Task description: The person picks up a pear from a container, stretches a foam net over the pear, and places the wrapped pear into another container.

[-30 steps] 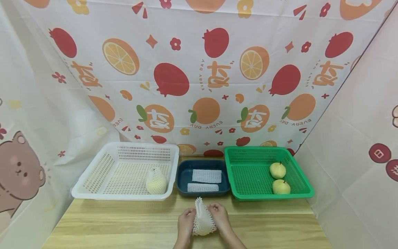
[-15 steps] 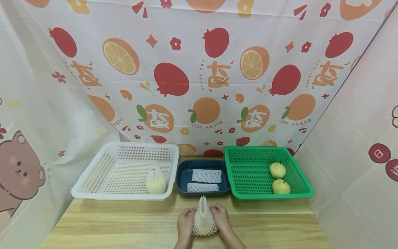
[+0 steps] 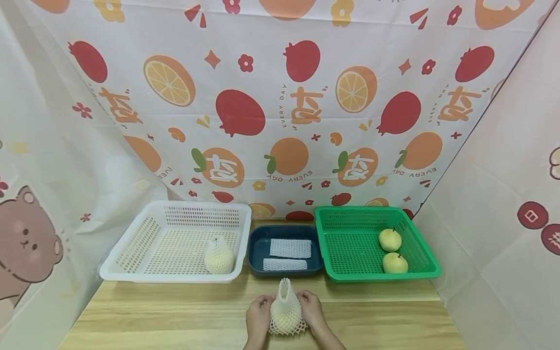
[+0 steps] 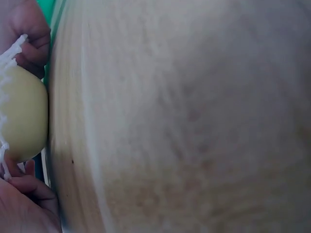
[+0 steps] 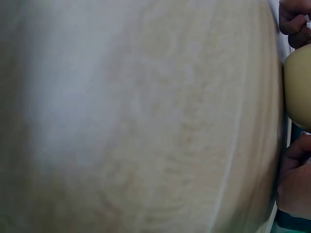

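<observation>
Pear (image 4: 26, 116) in foam net (image 3: 286, 313), left grip (image 3: 258, 315) and right grip (image 3: 311, 311) pinching net, backdrop (image 3: 282, 119) reading "EVERY DAY"

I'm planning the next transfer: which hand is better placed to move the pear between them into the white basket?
Probably the left hand: it pinches the foam net on the side nearer the white basket, while the right hand pinches it nearer the green basket.

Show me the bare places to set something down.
Free: table left of the left hand, before the white basket; table right of the right hand, before the green basket; both baskets' floors left of their fruit. Crowded: between the hands, around the netted pear; the blue tray, holding two foam nets.
</observation>
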`<state>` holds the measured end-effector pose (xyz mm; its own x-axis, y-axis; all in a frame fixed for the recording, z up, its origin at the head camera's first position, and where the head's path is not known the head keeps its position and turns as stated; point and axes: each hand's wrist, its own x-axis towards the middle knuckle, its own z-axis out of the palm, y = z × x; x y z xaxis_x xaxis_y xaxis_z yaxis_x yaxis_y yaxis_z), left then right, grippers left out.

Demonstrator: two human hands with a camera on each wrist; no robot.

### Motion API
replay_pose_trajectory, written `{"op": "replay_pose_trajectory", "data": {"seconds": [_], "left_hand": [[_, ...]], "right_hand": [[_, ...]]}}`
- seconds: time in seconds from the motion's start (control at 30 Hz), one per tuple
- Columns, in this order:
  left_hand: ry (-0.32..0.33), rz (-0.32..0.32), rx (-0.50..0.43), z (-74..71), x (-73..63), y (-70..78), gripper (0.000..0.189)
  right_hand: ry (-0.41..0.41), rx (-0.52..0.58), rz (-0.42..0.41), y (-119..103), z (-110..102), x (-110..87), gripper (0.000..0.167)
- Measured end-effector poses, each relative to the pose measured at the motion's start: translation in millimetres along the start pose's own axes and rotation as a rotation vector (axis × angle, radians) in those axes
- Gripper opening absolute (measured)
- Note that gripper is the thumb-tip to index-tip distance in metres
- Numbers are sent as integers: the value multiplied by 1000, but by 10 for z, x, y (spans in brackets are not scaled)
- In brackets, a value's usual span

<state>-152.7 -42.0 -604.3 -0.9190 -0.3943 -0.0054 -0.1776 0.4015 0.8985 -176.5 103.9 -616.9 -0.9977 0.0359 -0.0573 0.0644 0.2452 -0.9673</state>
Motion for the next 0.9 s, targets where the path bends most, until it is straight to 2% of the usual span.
{"op": "replay_pose_trajectory", "data": {"seconds": [0.13, 0.3, 0.47, 0.53, 0.77, 0.9], "left_hand": [[-13, 25, 41, -27, -3, -10, 15], [-70, 11, 118, -51, 3, -14, 16], [-112, 17, 155, -60, 26, -12, 17], [-116, 16, 169, -56, 33, -20, 16], [-117, 38, 236, -42, 32, -50, 17], [-139, 43, 266, -60, 47, -37, 18]], "right_hand": [[-10, -59, -14, 23, -6, -3, 18], [-22, -144, -39, 47, -15, 19, 18], [-23, -191, -51, 52, -21, 34, 19], [-20, -210, -65, 48, -22, 29, 18], [-40, -238, -39, 44, -29, 2, 16], [-42, -250, -53, 34, -33, 7, 15]]}}
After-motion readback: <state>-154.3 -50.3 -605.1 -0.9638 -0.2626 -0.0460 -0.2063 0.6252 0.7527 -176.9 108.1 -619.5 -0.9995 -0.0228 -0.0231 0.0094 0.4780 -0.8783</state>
